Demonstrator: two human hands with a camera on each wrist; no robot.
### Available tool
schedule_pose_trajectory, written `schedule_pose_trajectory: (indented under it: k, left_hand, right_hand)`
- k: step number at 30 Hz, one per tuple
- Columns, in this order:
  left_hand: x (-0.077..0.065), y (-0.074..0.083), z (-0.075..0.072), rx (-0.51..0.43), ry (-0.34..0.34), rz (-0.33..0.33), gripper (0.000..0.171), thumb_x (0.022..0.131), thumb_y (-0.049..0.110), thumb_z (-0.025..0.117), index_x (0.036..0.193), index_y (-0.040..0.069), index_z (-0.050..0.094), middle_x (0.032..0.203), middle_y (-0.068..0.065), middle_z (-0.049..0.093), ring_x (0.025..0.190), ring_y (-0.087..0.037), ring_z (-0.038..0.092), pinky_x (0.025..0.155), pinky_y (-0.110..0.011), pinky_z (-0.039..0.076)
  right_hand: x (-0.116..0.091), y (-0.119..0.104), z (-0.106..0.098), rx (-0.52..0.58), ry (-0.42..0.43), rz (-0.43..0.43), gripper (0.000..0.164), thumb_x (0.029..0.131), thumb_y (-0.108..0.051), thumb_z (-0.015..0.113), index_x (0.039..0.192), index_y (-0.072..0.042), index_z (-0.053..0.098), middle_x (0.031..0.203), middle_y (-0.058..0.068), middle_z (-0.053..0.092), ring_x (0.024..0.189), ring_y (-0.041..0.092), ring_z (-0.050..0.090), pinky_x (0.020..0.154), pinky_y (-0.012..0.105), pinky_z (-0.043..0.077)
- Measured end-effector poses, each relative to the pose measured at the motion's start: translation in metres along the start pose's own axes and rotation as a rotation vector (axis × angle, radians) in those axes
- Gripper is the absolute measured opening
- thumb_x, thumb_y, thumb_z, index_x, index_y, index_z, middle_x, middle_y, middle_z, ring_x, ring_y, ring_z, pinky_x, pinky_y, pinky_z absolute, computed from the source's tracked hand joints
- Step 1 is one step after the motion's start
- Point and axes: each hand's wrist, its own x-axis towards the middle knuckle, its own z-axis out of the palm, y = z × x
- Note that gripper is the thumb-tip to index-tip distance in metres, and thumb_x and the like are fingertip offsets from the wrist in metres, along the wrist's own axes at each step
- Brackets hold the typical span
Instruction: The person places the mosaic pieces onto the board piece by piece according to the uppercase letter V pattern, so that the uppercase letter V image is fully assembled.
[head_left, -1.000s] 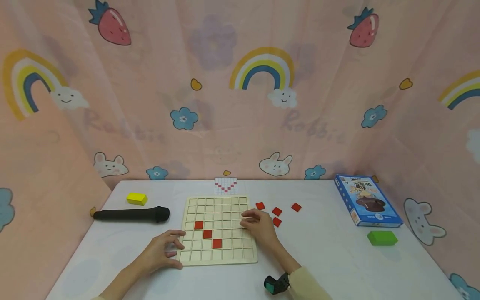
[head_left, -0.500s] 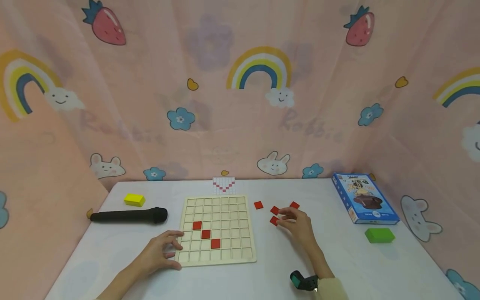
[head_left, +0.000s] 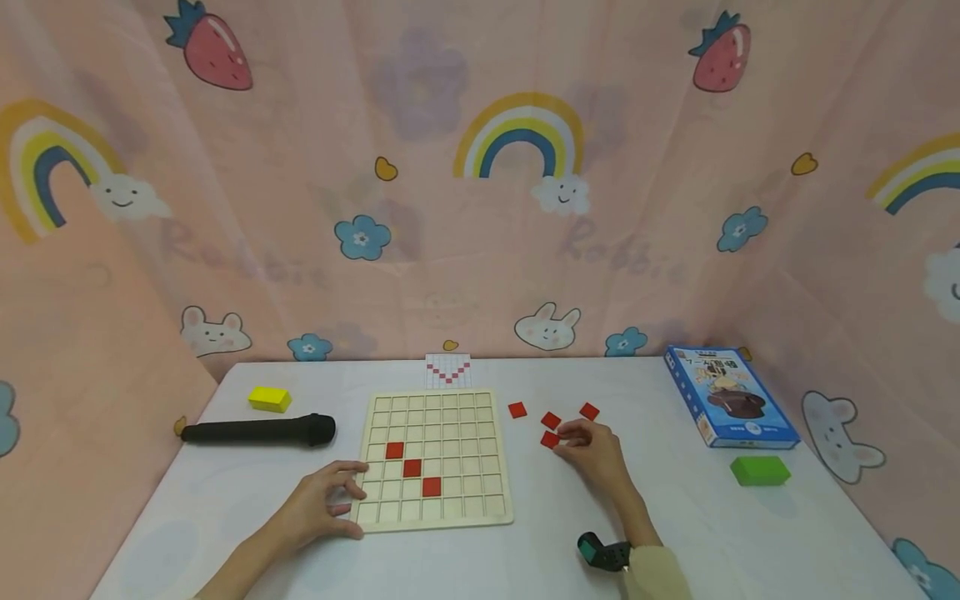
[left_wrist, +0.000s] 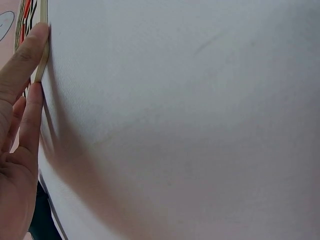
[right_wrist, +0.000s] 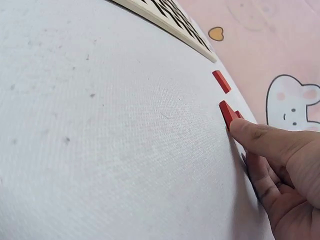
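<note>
A pale square grid board (head_left: 459,414) lies on the table, with 3 red square tiles in its cells on a diagonal, one of them the lowest tile (head_left: 431,487). My left hand (head_left: 318,502) rests against the board's left side and near-left corner; in the left wrist view its fingertips touch the board's edge (left_wrist: 44,55). Right of the board, my right hand (head_left: 596,457) pinches the corner of a red tile (head_left: 550,439) lying on the table. The right wrist view shows the thumb on that tile's end (right_wrist: 227,114). Other loose red tiles (head_left: 517,410) lie around it.
A pattern card (head_left: 448,370) with a red V stands behind the board. To the left lie a black microphone (head_left: 258,430) and a yellow block (head_left: 269,399). At the right are a blue box (head_left: 727,400) and a green block (head_left: 760,471). Patterned pink cloth hangs around the table.
My right hand has moved from the board's right edge over to the loose red tiles and now takes hold of the nearest one. The left hand has stayed at the board.
</note>
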Motion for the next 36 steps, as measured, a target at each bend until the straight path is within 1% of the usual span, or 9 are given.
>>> schedule_pose_trajectory:
  k: [2,5,9,12,18,23,29,36]
  left_hand:
    - [0.000,0.000,0.000,0.002,0.001,-0.002,0.041,0.056,0.016,0.091,0.087,0.006,0.066,0.135,-0.022,0.048,0.126,-0.049,0.039,0.079,-0.023,0.058]
    - [0.000,-0.001,0.000,0.003,0.004,-0.006,0.041,0.056,0.016,0.091,0.087,0.006,0.066,0.135,-0.022,0.048,0.126,-0.049,0.039,0.080,-0.023,0.058]
    - [0.000,-0.001,0.001,0.002,0.004,-0.012,0.041,0.055,0.015,0.091,0.087,0.006,0.066,0.135,-0.022,0.048,0.126,-0.049,0.039,0.079,-0.023,0.058]
    - [0.001,-0.001,0.001,-0.008,-0.001,-0.011,0.041,0.056,0.015,0.091,0.087,0.006,0.066,0.136,-0.022,0.047,0.126,-0.049,0.038,0.080,-0.023,0.058]
    - [0.000,0.000,0.000,-0.015,-0.001,-0.003,0.041,0.056,0.015,0.090,0.087,0.006,0.065,0.136,-0.022,0.047,0.126,-0.049,0.038,0.080,-0.023,0.058]
    - [0.000,0.000,0.000,-0.020,0.003,-0.007,0.041,0.055,0.015,0.090,0.087,0.006,0.065,0.136,-0.022,0.047,0.126,-0.050,0.039,0.080,-0.023,0.058]
    - [0.001,-0.001,0.000,-0.020,0.000,-0.007,0.041,0.055,0.015,0.090,0.087,0.006,0.065,0.136,-0.022,0.047,0.126,-0.049,0.039,0.080,-0.023,0.058]
    - [0.000,-0.001,0.000,-0.018,0.000,-0.006,0.041,0.056,0.015,0.090,0.087,0.006,0.066,0.135,-0.023,0.047,0.125,-0.049,0.040,0.079,-0.024,0.058]
  right_hand:
    - [0.001,0.002,-0.001,0.005,-0.007,0.001,0.024,0.081,-0.006,0.076,0.104,-0.003,0.069,0.096,0.007,0.070,0.082,0.019,0.064,0.079,0.026,0.058]
    - [0.002,0.005,-0.003,0.030,-0.027,0.006,0.025,0.082,-0.006,0.074,0.107,-0.004,0.068,0.099,0.008,0.070,0.088,0.022,0.066,0.083,0.030,0.058]
    - [0.003,0.008,-0.005,0.079,-0.059,0.024,0.028,0.084,-0.005,0.072,0.111,-0.003,0.066,0.105,0.010,0.069,0.098,0.026,0.066,0.089,0.033,0.057]
    - [0.002,0.008,-0.007,0.116,-0.067,0.042,0.029,0.084,-0.003,0.072,0.112,-0.002,0.066,0.107,0.012,0.069,0.100,0.027,0.066,0.090,0.034,0.056]
    - [0.002,0.002,-0.002,0.148,-0.072,0.055,0.028,0.084,-0.004,0.072,0.111,-0.002,0.067,0.106,0.012,0.070,0.101,0.027,0.066,0.090,0.034,0.056]
    - [0.003,-0.008,0.005,0.183,-0.078,0.052,0.028,0.083,-0.004,0.073,0.111,-0.004,0.068,0.107,0.011,0.069,0.100,0.025,0.066,0.089,0.031,0.056]
    - [0.006,-0.017,0.013,0.229,-0.071,0.040,0.029,0.082,-0.001,0.074,0.110,-0.001,0.068,0.107,0.013,0.069,0.097,0.025,0.067,0.088,0.033,0.056]
    - [0.013,-0.023,0.025,0.258,-0.102,0.038,0.028,0.081,-0.002,0.074,0.109,-0.002,0.069,0.105,0.011,0.069,0.094,0.024,0.068,0.089,0.034,0.056]
